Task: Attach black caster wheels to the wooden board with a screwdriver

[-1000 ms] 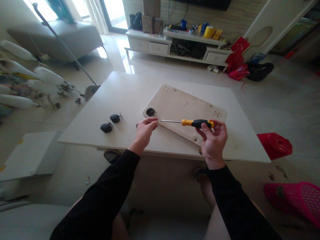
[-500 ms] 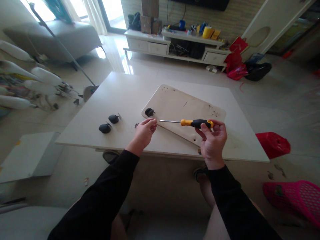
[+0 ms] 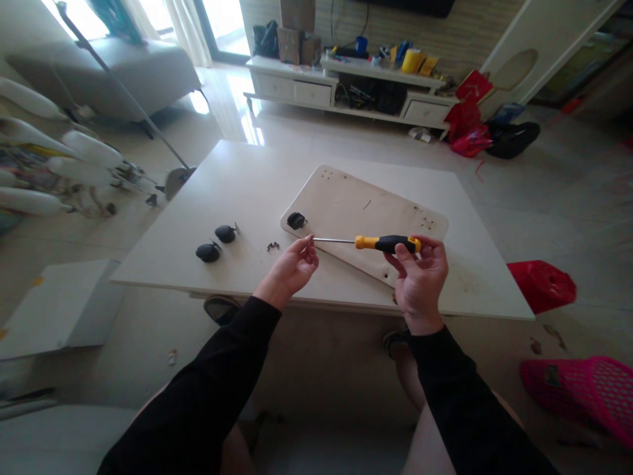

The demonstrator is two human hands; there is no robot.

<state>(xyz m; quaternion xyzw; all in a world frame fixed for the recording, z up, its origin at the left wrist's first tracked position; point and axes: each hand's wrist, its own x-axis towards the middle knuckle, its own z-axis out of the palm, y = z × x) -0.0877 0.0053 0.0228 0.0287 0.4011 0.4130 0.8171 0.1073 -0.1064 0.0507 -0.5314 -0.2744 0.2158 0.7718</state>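
My right hand (image 3: 419, 272) is closed around the yellow and black handle of a screwdriver (image 3: 388, 244), which lies level with its shaft pointing left. At the tip of that shaft, my left hand (image 3: 295, 267) pinches with thumb and forefinger; whatever is between them is too small to make out. Beneath both hands a pale board (image 3: 363, 204) with rounded corners and groups of small holes rests on the table. A black caster (image 3: 296, 220) stands at the board's left corner. Several small dark screws (image 3: 273, 247) lie left of my left hand, and two loose casters (image 3: 208, 252) sit farther left.
The white table (image 3: 163, 257) has its near edge just before my legs. On the floor are a red plastic stool or bucket (image 3: 541, 285) and a pink mesh basket (image 3: 578, 396) at right, a white box (image 3: 64, 303) at left. A TV cabinet (image 3: 291, 89) stands beyond.
My left hand has moved slightly right to the screwdriver's tip, its fingertips now meeting the tip. The screws on the table are more exposed. My right hand has barely shifted left with the screwdriver.
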